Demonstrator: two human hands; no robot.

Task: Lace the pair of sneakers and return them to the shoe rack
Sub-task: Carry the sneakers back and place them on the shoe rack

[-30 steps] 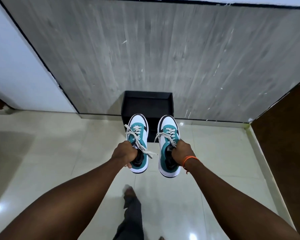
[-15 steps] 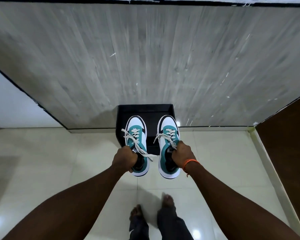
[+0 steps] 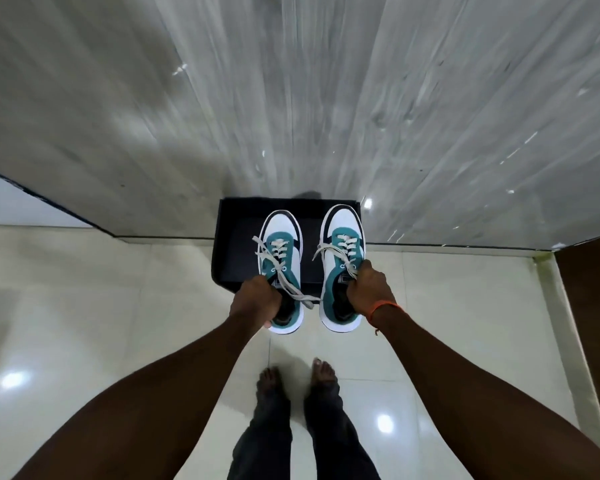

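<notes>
Both arms reach forward at mid-frame, the left hand clenched on the left sneaker and the right hand on the right sneaker. That makes two sneakers, held over one black box.

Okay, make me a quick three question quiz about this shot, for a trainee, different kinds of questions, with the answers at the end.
1. True or false: both sneakers are resting on the floor.
2. Which wrist wears the orange band? A) left B) right C) neither
3. Fill in: the black box stands against the ____.

Key
1. False. The left hand holds the left sneaker and the right hand holds the right sneaker, each in a closed grip at the shoe opening, above the box and the tiled floor.
2. B.
3. Wall, the grey panelled wall.
</notes>
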